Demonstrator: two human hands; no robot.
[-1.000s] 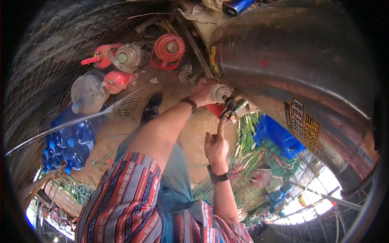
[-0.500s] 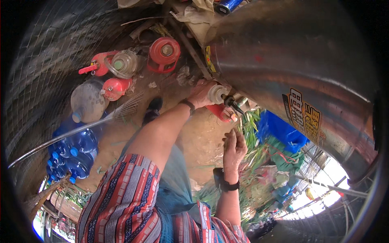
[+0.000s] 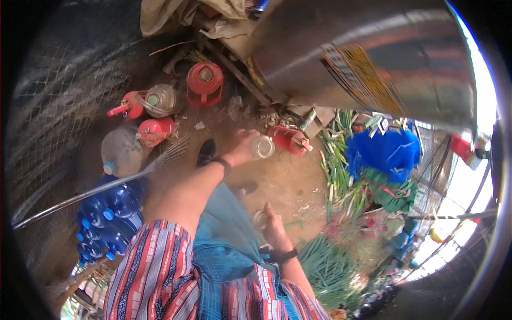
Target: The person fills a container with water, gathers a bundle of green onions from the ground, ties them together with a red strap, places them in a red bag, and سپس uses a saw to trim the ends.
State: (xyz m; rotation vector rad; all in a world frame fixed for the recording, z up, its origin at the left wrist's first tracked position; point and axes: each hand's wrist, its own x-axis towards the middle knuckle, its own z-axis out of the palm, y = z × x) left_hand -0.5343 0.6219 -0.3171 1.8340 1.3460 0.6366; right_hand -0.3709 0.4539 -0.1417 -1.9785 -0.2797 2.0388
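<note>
My left hand (image 3: 242,149) is closed around a clear glass jar (image 3: 262,147), whose round end faces up toward me. Just right of the jar, a red fire extinguisher (image 3: 287,140) lies on the dirt floor. Nearer my body, my right hand (image 3: 275,231) has its fingers curled at a small round lid-like disc (image 3: 260,219); blur hides its details. A watch band circles my right wrist, and a dark band is on my left.
Red extinguishers (image 3: 156,132), a glass jug (image 3: 161,100) and blue water bottles (image 3: 113,213) line the left, with a metal rake (image 3: 114,184) across them. A large steel drum (image 3: 368,58) fills the far right. Green onions (image 3: 326,266) and a blue bag (image 3: 385,154) lie right.
My left hand has drawn the glass jar back from beside the steel drum, leftward and nearer. My right hand has come nearer my body and left. The view has shifted.
</note>
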